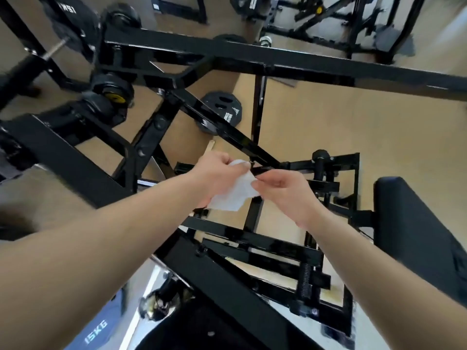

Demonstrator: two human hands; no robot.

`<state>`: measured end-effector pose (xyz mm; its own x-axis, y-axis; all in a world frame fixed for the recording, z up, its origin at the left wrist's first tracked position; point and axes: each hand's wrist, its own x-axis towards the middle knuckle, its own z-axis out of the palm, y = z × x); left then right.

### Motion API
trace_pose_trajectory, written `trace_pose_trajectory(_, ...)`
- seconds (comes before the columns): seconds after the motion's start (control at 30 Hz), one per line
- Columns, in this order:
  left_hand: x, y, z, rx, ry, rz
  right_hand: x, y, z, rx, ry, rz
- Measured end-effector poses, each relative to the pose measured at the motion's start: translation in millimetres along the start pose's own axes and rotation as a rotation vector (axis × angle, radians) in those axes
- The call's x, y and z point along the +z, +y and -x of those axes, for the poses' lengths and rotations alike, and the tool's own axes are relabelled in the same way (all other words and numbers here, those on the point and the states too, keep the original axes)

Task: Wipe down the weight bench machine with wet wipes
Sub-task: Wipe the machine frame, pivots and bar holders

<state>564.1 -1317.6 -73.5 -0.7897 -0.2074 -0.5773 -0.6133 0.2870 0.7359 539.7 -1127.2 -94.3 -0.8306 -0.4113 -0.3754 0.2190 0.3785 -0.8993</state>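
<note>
Left hand (219,173) and right hand (283,190) both pinch one white wipe (235,195) above black frame (242,140), fingers curled.

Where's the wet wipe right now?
In the head view, the wet wipe is centre-frame, held between the left hand and right hand, just below the black diagonal bar.

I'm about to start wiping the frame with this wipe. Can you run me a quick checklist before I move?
1. Left hand grips the wet wipe: ok.
2. Right hand pinches the wipe's edge: ok.
3. Wipe opened out flat: not ok, it hangs creased between the hands.
4. Wipe damp enough: cannot tell.
5. Diagonal bar just beyond the hands is bare, with nothing lying on it: ok.
</note>
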Motion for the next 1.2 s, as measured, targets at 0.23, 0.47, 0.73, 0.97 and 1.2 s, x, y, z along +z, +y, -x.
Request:
trace_pose_trajectory(0.23,42,40,17,0.065,-0.223,0.214,-56,19,20,0.029,0.120,-0.114)
trace_pose_trajectory(0.47,56,44,-31,-0.050,-0.377,0.126,-77,27,-19,0.099,0.225,-0.239)
trace_pose_trajectory(0.73,73,40,-110,-0.229,-0.438,0.387,-93,69,-80,0.223,0.424,-0.194)
trace_pose_trajectory(0.97,112,25,-189,-0.137,-0.193,0.220,-140,148,-128,0.191,0.390,0.540)
trace_pose_trajectory(1.2,182,-26,-285,0.115,0.010,-0.339,-161,228,-156,0.483,0.206,0.512)
